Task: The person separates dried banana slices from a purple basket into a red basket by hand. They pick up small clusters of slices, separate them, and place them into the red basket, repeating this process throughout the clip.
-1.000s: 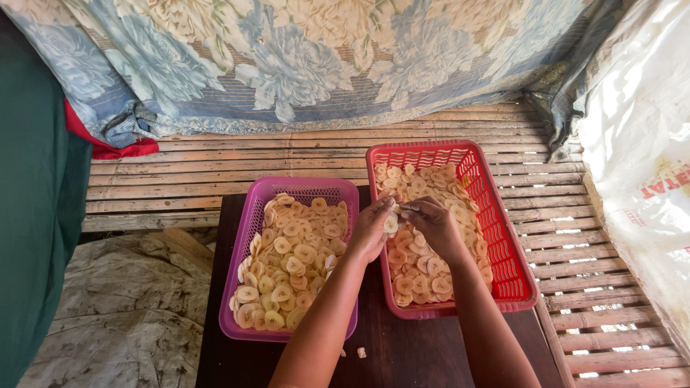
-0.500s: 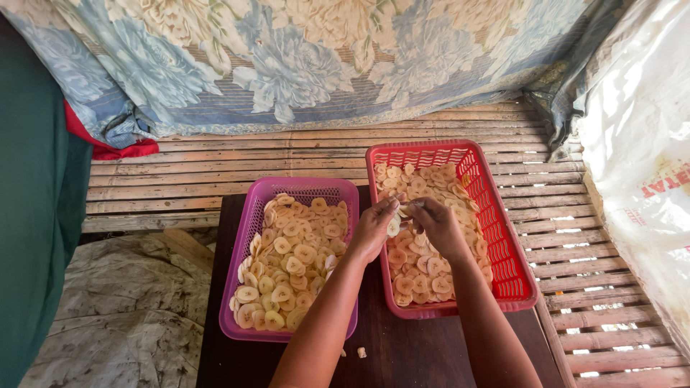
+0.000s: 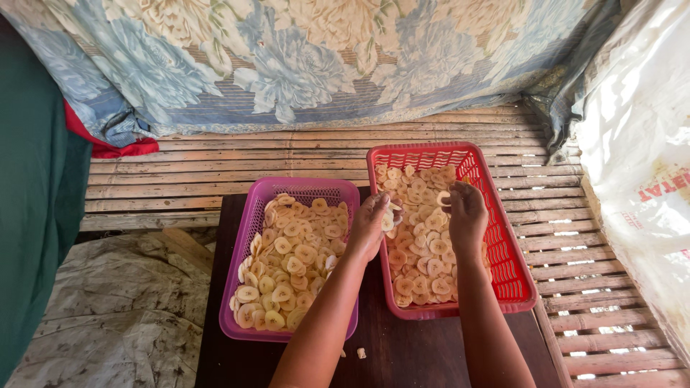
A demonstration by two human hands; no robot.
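- Head view, centre of the frame: the left hand (image 3: pixel 370 226) sits at the left rim of the red basket (image 3: pixel 519 276), its fingers curled around a few pale banana slices (image 3: pixel 389 218). Half a second ago it was pressed close against the other hand; now a gap has opened between the two.
- Just right of centre, the right hand (image 3: pixel 467 215) is over the middle of the red basket, thumb and forefinger pinching a single ring-shaped slice (image 3: pixel 443 198). Compared with the earlier frames it has shifted rightward and a little up, away from the left hand.
- The red basket, right of centre, holds a loose layer of slices, with bare mesh showing along its right side. Its place has not changed.
- Left of centre, the purple basket (image 3: pixel 237 248) stands just beside the red one, heaped with slices, as before.
- Both baskets rest on a dark wooden table (image 3: pixel 402 348) at the bottom of the frame; a small crumb (image 3: pixel 361 353) lies on it near the left forearm.
- Across the middle runs a slatted bamboo platform (image 3: pixel 215 162); a blue floral cloth (image 3: pixel 287 65) hangs along the top, a green cloth (image 3: pixel 32 201) fills the left edge, and a white sack (image 3: pixel 640 165) lies at the right.
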